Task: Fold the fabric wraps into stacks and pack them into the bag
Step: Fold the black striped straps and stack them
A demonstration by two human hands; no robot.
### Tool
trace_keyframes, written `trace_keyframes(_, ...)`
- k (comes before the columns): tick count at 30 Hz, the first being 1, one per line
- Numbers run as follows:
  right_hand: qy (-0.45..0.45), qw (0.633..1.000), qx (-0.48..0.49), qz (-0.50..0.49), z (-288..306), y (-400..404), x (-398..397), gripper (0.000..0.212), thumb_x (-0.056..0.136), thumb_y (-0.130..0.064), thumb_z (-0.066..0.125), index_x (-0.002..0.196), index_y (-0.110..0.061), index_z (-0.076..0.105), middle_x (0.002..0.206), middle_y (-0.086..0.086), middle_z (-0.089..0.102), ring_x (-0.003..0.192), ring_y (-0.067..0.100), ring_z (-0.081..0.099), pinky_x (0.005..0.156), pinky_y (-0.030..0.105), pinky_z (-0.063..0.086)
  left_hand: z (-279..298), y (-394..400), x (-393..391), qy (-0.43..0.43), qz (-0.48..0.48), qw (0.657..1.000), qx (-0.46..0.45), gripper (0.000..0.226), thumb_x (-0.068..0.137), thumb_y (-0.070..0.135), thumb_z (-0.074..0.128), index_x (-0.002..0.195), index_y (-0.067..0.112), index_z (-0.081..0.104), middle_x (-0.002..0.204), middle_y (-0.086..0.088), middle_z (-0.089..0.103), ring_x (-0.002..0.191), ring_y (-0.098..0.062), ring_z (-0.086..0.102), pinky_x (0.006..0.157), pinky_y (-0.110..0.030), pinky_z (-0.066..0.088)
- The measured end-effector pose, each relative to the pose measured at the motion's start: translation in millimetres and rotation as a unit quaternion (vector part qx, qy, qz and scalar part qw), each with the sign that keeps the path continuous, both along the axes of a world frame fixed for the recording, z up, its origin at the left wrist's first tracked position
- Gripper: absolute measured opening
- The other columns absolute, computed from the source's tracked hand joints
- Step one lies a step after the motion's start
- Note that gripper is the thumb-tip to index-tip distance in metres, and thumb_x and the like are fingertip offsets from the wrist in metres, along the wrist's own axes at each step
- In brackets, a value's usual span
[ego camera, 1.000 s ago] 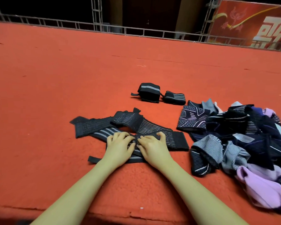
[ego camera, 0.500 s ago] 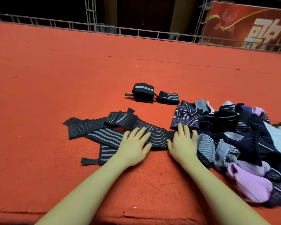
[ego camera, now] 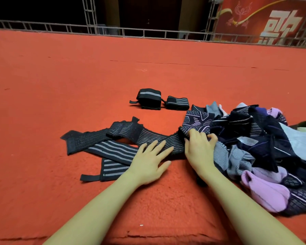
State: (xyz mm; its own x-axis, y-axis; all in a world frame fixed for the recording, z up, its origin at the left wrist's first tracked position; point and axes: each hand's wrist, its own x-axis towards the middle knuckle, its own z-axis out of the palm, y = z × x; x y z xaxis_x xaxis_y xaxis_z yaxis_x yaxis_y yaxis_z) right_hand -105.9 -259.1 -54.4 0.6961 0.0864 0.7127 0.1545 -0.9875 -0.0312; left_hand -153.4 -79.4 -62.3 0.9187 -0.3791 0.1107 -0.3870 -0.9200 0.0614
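A long dark striped wrap (ego camera: 154, 137) lies stretched across the red carpet (ego camera: 78, 85), over other dark striped wraps (ego camera: 111, 151). My left hand (ego camera: 149, 161) lies flat on it with straight, spread fingers. My right hand (ego camera: 198, 149) rests at the wrap's right end, its fingers curling over the end where it meets the pile. Two folded dark wraps (ego camera: 149, 100) (ego camera: 177, 102) sit side by side farther back. No bag is plainly in view.
A heap of dark, grey and lilac fabric pieces (ego camera: 254, 152) fills the right side. A metal truss rail (ego camera: 148, 32) and a red banner (ego camera: 265, 20) bound the carpet at the back. The carpet's front edge (ego camera: 140, 237) is close to me.
Both hands slid apart from the wrap's middle, smoothing it; the right hand travelled right to the wrap's end by the pile, the left stayed flat near the middle.
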Motion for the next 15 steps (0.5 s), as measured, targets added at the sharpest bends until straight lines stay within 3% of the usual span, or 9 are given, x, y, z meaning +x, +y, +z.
trace_keyframes(4,-0.035,0.999,-0.003,0.012,9,-5,7,0.015,0.083,-0.026,0.05,0.078,-0.013,0.054,0.07,0.002,0.055,0.066,0.027,0.054,0.078,0.04,0.025,1,-12,7,0.073,-0.013,0.997,0.025,0.055,0.098,0.057,0.017,0.15,0.039,0.011,0.16,0.007,0.008,0.147,-0.015,0.004,0.118,-0.042,0.0)
trace_keyframes(8,-0.027,0.998,0.005,0.051,3,4,2,0.027,0.084,-0.035,0.045,0.073,-0.015,0.058,0.068,-0.002,0.059,0.066,0.024,0.058,0.08,0.038,0.025,4,-8,16,0.09,-0.027,0.996,-0.001,0.051,0.101,0.051,0.02,0.149,0.036,0.023,0.159,0.007,0.014,0.146,-0.013,0.004,0.118,-0.041,-0.001)
trace_keyframes(11,-0.044,0.995,0.012,0.086,0,15,-1,0.031,0.084,-0.039,0.049,0.068,-0.019,0.066,0.066,-0.006,0.066,0.069,0.019,0.062,0.088,0.039,0.025,-2,7,15,-0.013,0.001,0.998,-0.055,0.046,0.1,0.044,0.025,0.133,0.028,0.053,0.146,0.008,0.042,0.14,-0.015,0.027,0.11,-0.034,0.008)
trace_keyframes(13,-0.055,0.993,0.01,0.108,-2,25,-3,0.031,0.084,-0.039,0.051,0.066,-0.02,0.068,0.066,-0.009,0.067,0.071,0.016,0.063,0.092,0.039,0.024,-6,18,11,-0.126,0.034,0.986,-0.102,0.047,0.09,0.045,0.032,0.103,0.023,0.071,0.117,0.008,0.065,0.12,-0.019,0.049,0.094,-0.032,0.019)
trace_keyframes(15,-0.049,0.991,0.004,0.126,-4,39,-6,0.031,0.084,-0.038,0.051,0.065,-0.02,0.067,0.066,-0.01,0.067,0.072,0.016,0.064,0.094,0.04,0.024,-13,29,7,-0.196,0.073,0.969,-0.135,0.04,0.082,0.046,0.041,0.084,0.023,0.074,0.095,0.01,0.068,0.104,-0.016,0.049,0.082,-0.032,0.021)
